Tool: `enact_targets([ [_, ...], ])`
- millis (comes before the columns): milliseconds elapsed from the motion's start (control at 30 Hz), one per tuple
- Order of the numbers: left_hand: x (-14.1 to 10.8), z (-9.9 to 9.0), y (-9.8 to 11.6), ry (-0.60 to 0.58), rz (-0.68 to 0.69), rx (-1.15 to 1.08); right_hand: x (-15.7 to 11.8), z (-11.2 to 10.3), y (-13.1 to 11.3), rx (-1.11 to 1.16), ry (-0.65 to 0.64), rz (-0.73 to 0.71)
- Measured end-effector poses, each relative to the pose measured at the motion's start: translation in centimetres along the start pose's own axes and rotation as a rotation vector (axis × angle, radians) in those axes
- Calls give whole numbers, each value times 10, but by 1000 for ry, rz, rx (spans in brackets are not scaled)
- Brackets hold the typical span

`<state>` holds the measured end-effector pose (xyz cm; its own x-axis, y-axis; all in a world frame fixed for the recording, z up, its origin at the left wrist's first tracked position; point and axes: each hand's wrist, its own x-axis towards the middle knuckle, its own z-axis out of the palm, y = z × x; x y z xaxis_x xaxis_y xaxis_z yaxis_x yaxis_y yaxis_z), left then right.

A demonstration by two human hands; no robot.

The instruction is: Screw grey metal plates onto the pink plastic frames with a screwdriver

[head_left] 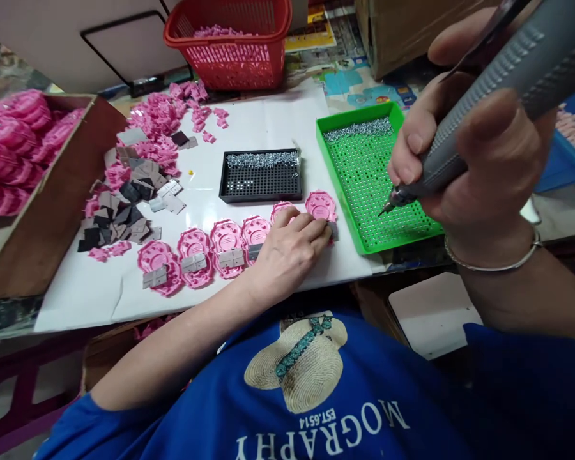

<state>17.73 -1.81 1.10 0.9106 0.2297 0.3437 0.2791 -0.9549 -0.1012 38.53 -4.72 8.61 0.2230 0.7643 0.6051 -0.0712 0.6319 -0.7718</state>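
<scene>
My right hand (489, 140) is wrapped round a grey electric screwdriver (460, 137), its thin tip over the green perforated tray (368, 246). Small screws (359, 130) lie at that tray's far end. Fingers curled, my left hand (294, 249) rests on the right part of a row of pink plastic parts (227, 236); what its fingertips press or hold is hidden. Grey plates (230, 258) lie across several of the parts. The rightmost pink part (321, 206) shows just beyond my fingers. A black perforated tray (261, 197) with more screws sits behind the row.
Loose grey and black plates (119, 214) and a pink heap (158, 118) lie at left, beside a cardboard box (43, 236) of pink parts. A red basket (239, 64) stands at the back. Another cardboard box (402, 38) and a blue tray (565, 166) are at right.
</scene>
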Motion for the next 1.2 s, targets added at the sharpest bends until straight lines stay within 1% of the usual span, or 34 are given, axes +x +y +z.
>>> enact_targets([
  [133,1,-4,7,-17,3,-58,-14,7,-13,-64,40,186],
  [200,1,-7,11,-22,8,-65,-20,10,-15,-39,48,224],
  [267,2,-8,14,-21,15,-76,-26,11,-14,4,32,206],
  [367,2,-7,17,12,17,-91,-31,8,-10,-13,13,209],
  [500,1,-5,18,39,9,-103,-38,5,-8,-18,27,233],
  [700,0,-5,17,16,3,-100,-45,3,-4,-62,64,244],
  [800,0,-3,17,41,3,-114,-47,4,-3,-68,80,226],
  [933,0,-1,17,53,2,-119,-51,3,-1,3,57,209],
  [1067,-2,-1,17,43,-11,-132,-53,1,4,-5,60,176],
  [1200,-2,-1,15,43,-8,-131,-53,2,2,-44,69,217],
])
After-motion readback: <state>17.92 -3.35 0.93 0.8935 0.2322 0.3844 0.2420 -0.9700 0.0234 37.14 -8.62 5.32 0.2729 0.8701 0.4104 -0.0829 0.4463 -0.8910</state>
